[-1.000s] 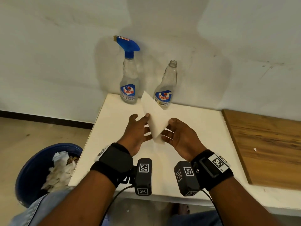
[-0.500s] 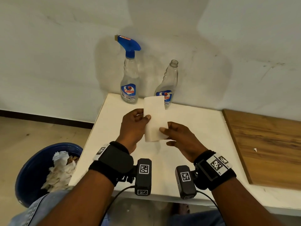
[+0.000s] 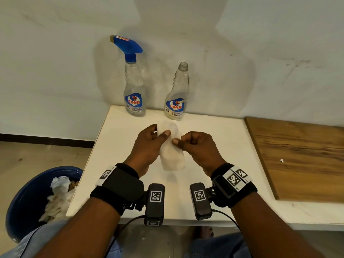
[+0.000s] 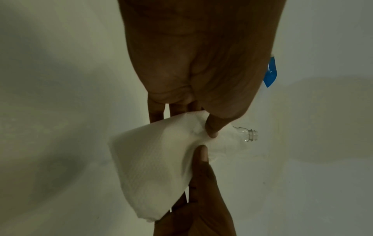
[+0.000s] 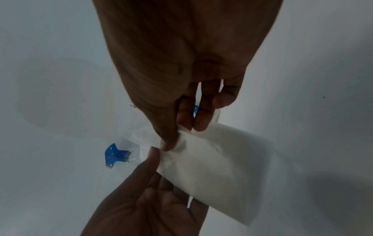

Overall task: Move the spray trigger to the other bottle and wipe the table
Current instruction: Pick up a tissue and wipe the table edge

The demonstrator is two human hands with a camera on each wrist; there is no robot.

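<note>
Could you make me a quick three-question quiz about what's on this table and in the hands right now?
1. True or false: the blue plastic spray trigger sits on the left clear bottle.
2. What does the right clear bottle lack on its neck?
3. The folded white paper towel is held by: A) left hand only, B) right hand only, C) both.

Key: 1 true; 2 any cap or trigger, its neck is open; 3 C.

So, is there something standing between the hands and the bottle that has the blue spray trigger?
Only the folded paper towel that the left hand and right hand pinch above the white table. The spray trigger sits on the left bottle, beyond the hands; the bare tabletop lies between.
</note>
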